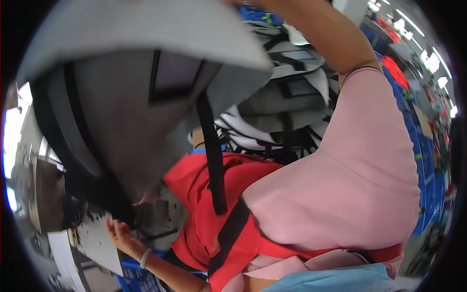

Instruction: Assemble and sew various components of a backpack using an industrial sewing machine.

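Note:
A large grey fabric bag piece (121, 107) with black straps and a black-framed clear pocket (176, 75) hangs raised and blurred before me on the left. Its pale panel (146, 24) spreads across the top. My right arm (326, 34) reaches up beside this panel; only a sliver of the hand shows at the top edge, so its grip is hidden. Low on the left, my left hand (124, 237) is open, fingers apart, just below the piece's dark lower edge. A light bangle (145, 258) circles that wrist. One black strap (214, 160) dangles over my red apron (233, 170).
Behind the raised piece lies a heap of similar grey and black bag pieces (282, 104). A sewing machine (48, 194) and its pale table (99, 243) stand at left. Blue crates (425, 165) line the right, with a blue basket (138, 277) below the table.

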